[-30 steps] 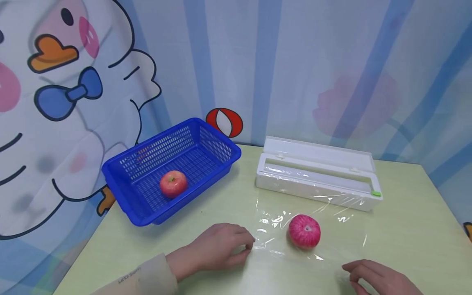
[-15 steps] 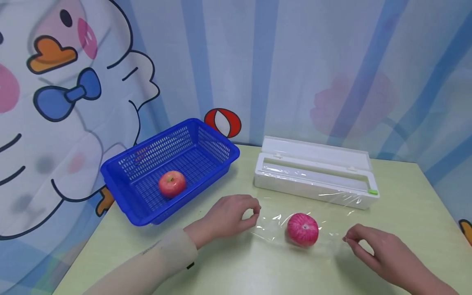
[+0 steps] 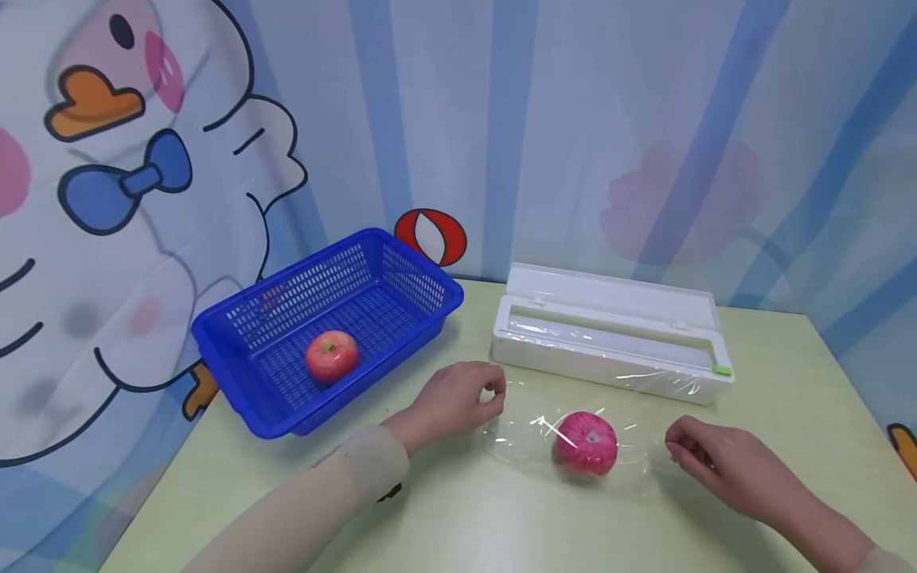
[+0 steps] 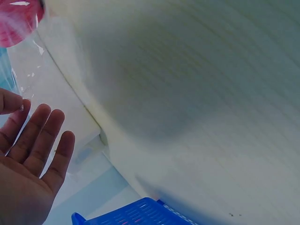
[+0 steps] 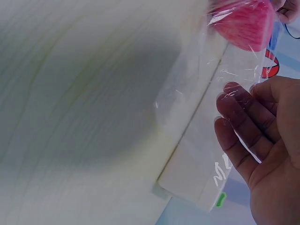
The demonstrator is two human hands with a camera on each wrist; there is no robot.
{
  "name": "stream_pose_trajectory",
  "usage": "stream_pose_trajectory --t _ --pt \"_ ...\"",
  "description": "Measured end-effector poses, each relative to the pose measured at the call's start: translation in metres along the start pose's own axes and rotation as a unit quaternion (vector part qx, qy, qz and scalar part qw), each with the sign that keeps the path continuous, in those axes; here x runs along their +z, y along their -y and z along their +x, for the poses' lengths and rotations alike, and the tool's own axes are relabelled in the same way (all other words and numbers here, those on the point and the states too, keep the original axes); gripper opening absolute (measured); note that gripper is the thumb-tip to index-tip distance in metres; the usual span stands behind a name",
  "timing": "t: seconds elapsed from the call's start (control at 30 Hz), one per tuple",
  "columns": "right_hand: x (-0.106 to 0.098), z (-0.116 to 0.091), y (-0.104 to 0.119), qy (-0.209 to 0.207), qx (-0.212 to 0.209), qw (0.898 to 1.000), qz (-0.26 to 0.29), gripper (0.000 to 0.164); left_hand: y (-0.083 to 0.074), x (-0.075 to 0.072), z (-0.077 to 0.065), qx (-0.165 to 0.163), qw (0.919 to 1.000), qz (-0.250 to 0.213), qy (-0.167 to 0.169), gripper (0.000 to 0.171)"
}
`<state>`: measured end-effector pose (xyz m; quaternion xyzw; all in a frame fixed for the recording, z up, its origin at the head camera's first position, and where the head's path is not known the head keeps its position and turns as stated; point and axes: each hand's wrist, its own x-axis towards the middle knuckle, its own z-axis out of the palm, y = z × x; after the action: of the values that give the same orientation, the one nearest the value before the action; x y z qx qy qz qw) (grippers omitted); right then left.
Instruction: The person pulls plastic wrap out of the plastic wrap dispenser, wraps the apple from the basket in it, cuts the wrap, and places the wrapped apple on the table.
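In the head view, a pinkish-red apple (image 3: 587, 443) sits on the table with clear cling film (image 3: 526, 446) around it. To its left, my left hand (image 3: 462, 398) pinches an edge of the film between thumb and index finger. The left wrist view shows the other fingers of that hand (image 4: 35, 164) spread loosely. On the apple's right, my right hand (image 3: 727, 465) pinches the film's other side, its remaining fingers half bent in the right wrist view (image 5: 262, 140). Behind the apple stands a white cling film dispenser (image 3: 609, 362), lid up, film running over its front.
A blue plastic basket (image 3: 390, 380) stands at the back left, with a red apple (image 3: 332, 356) inside. A green slider (image 3: 721, 370) sits at the dispenser's right end. A printed cartoon curtain (image 3: 430, 103) hangs behind the pale table (image 3: 494, 525).
Both hands have moved away from me toward the dispenser, bringing the film's near edge closer to the apple. My right hand has come further into view. The apple stays in place.
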<state>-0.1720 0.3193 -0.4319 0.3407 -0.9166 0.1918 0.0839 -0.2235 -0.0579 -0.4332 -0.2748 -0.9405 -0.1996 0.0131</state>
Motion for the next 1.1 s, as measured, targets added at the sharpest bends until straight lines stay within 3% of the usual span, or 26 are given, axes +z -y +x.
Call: stream_pose_trajectory --t 0.27,0.4,0.47,0.53,0.67,0.73,0.8,0.9,1.1 --pt "0.008 -0.002 -0.010 -0.014 -0.015 1.000 -0.013 0.026 0.000 0.009 0.004 -0.020 0.9994 0.025 0.015 0.006" --pt "0.008 -0.003 -0.011 -0.011 -0.011 1.000 -0.016 0.026 -0.011 0.012 0.002 -0.017 0.9962 0.086 -0.004 0.025" --pt "0.008 -0.003 -0.012 -0.008 -0.009 1.000 -0.020 0.025 -0.020 0.012 0.000 0.015 0.9918 0.124 -0.027 0.035" --pt "0.007 -0.003 -0.013 -0.014 -0.014 0.999 -0.029 0.025 -0.030 0.012 -0.002 0.077 0.9835 0.155 -0.051 0.040" --pt "0.000 -0.003 -0.014 -0.052 -0.032 0.996 -0.064 0.024 -0.049 0.015 -0.007 0.225 0.9528 0.189 -0.075 0.040" --pt "-0.003 -0.002 -0.010 -0.069 -0.038 0.994 -0.079 0.021 -0.055 0.019 -0.009 0.276 0.9371 0.201 -0.073 0.040" --pt "-0.005 0.001 -0.002 -0.079 -0.046 0.992 -0.087 0.031 -0.057 0.024 -0.010 0.299 0.9284 0.211 -0.065 0.041" --pt "-0.003 0.007 0.017 -0.070 -0.062 0.992 -0.079 0.047 -0.058 0.030 -0.011 0.302 0.9259 0.221 -0.052 0.044" --pt "0.013 0.012 0.042 -0.016 -0.077 0.995 -0.064 0.049 -0.056 0.039 -0.008 0.286 0.9383 0.189 -0.041 0.053"
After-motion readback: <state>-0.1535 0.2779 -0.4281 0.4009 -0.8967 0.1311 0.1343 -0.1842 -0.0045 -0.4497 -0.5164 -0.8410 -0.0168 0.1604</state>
